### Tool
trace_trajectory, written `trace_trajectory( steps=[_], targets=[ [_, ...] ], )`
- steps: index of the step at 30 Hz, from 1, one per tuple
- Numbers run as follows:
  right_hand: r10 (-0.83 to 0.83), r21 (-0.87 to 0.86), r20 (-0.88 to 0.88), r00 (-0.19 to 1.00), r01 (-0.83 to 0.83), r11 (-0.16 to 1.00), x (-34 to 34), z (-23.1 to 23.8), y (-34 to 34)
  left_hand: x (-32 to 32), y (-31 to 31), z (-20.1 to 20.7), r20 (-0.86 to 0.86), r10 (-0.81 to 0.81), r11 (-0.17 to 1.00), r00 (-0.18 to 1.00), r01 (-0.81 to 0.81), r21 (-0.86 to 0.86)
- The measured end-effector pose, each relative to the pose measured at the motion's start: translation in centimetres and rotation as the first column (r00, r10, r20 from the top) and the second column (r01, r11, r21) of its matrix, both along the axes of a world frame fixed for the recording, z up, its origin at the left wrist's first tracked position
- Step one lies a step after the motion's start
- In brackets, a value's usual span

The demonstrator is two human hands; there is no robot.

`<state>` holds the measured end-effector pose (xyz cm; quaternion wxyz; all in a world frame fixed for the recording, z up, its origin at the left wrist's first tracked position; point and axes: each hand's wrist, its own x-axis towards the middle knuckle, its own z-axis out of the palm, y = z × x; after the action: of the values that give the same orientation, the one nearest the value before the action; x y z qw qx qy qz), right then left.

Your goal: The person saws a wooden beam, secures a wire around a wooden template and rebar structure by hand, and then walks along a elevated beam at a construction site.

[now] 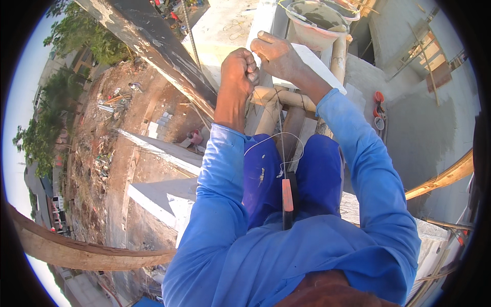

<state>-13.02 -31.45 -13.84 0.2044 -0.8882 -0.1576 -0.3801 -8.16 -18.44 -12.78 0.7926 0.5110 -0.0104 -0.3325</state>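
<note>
Both hands are raised close together in front of me, over the pole joint. My left hand [237, 72] is curled into a fist. My right hand [279, 57] is closed, thumb and bent index finger toward the left hand. Anything between the fingers is too small or hidden to make out. Just below them, round wooden poles [269, 118] cross and are tied together. A thin pale string [303, 149] loops between my knees, near an orange-and-black handled tool [287, 196] at my waist.
A bucket [313, 31] of grey mix stands ahead, beyond a white ledge [309, 62]. A weathered beam [153, 51] slants at the left, above a deep drop to the dirt ground [92, 169]. Wooden rails [92, 253] flank me. An orange-and-white object [378, 108] lies at right.
</note>
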Motion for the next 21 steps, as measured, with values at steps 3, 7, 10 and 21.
trace_trajectory(
  steps=[3, 7, 10, 21],
  targets=[
    [0.101, 0.141, -0.185, 0.978, -0.075, 0.987, 0.1, 0.2, -0.1, -1.1, 0.7, -0.7, 0.402, 0.145, 0.963, 0.904, -0.221, 0.151],
    [0.077, 0.111, -0.337, 0.938, -0.042, 0.993, 0.3, 1.4, -0.9, -2.7, 1.3, -1.4, 0.982, -0.067, 0.735, 0.178, -0.656, 0.169],
    [0.063, 0.106, -0.435, 0.898, -0.018, 0.994, 0.3, 2.4, -0.9, -1.9, 0.7, -2.5, 0.953, -0.214, 0.646, -0.217, -0.763, -0.029],
    [0.133, 0.036, -0.268, 0.954, -0.128, 0.991, 0.2, 2.6, -0.8, -1.3, 0.2, -2.0, 0.957, -0.289, 0.64, 0.036, -0.736, 0.221]
  ],
)
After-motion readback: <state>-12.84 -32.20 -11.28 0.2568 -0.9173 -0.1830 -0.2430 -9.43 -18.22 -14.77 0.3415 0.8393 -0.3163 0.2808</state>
